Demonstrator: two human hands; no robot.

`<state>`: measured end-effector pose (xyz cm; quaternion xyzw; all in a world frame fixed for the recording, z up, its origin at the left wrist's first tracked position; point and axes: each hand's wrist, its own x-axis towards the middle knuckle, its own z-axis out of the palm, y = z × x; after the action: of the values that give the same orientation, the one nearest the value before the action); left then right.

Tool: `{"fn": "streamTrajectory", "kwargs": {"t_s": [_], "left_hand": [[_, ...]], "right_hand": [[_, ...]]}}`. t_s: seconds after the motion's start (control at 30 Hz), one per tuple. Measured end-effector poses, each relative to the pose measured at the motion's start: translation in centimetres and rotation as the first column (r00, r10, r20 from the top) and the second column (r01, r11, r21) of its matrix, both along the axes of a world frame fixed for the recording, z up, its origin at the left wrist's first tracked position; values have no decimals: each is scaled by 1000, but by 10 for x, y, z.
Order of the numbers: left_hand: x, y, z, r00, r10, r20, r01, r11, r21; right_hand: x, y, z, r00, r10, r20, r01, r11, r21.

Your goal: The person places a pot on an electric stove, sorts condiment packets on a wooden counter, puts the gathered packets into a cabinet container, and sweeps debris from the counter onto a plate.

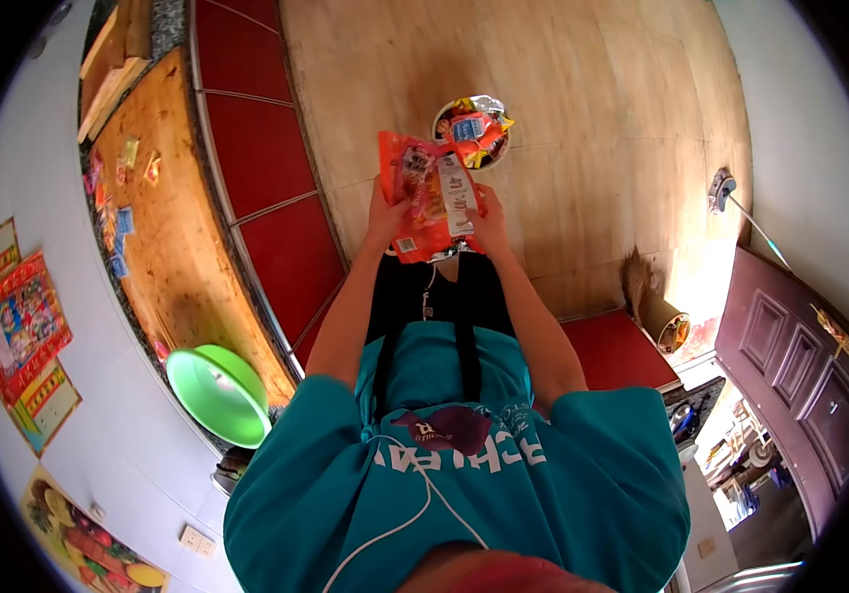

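A red plastic food packet with printed pictures and a white panel is held up in front of my body. My left hand grips its left side, the thumb lying over the front. On the opposite edge my right hand is closed in the same way. Fingers behind the packet are hidden. Just beyond it, on the floor, stands a round bin filled with shiny wrappers in red, yellow and silver. The packet overlaps the bin's near left part in view.
Along the left runs a wooden counter with small packets and a green basin. Red cabinet doors face the tiled floor. A mop, a broom and a brown door are on the right.
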<state>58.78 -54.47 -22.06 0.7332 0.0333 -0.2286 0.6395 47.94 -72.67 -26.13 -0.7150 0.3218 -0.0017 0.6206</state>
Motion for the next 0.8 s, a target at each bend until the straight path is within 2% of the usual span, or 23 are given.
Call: {"fn": "streamTrajectory", "kwargs": {"t_s": [0.07,0.1,0.17,0.23,0.3,0.4,0.47,0.5,0.53,0.6,0.63,0.67,0.73,0.77,0.8], "left_hand": [[17,-18,-43,990,-139,27,136,987,89],[24,-31,-58,989,-143,35,138,985,104],[43,-47,-102,984,-179,15,176,979,102],[49,-61,-133,977,-210,-27,211,972,105],[53,-80,-161,985,-104,-137,112,992,57],[60,-99,-219,969,-127,-213,136,990,26],[61,-110,-255,963,-114,-246,130,990,53],[62,-115,-273,961,-95,-258,118,990,78],[64,-119,-284,957,-92,-274,119,989,84],[71,-126,-303,946,-80,-313,117,988,101],[69,-126,-324,949,-116,-292,141,988,66],[65,-129,-343,948,-103,-302,130,989,73],[55,-138,-368,956,-193,-223,227,964,137],[55,-138,-380,939,-284,-196,325,919,223],[55,-140,-394,940,-277,-201,319,921,224]], "right_hand": [[2,-10,-45,997,-66,37,69,996,-62],[-1,-16,-69,994,-111,-12,110,992,-60],[10,-26,-81,971,-185,-153,179,982,-54],[17,-41,-102,965,-207,-162,206,978,-25],[22,-53,-124,958,-230,-170,234,972,1],[27,-75,-155,960,-243,-142,250,968,33],[27,-94,-169,894,-178,-410,253,958,136],[35,-102,-155,856,-190,-480,353,894,275],[34,-105,-160,849,-186,-495,357,893,276],[34,-110,-167,909,-384,-159,412,783,466],[38,-104,-169,924,-382,-14,342,809,477],[44,-98,-175,928,-372,-26,338,809,480],[54,-81,-180,976,-142,164,110,975,192],[62,-73,-182,978,-138,154,106,975,196],[76,-67,-180,993,-38,115,33,999,43]]}}
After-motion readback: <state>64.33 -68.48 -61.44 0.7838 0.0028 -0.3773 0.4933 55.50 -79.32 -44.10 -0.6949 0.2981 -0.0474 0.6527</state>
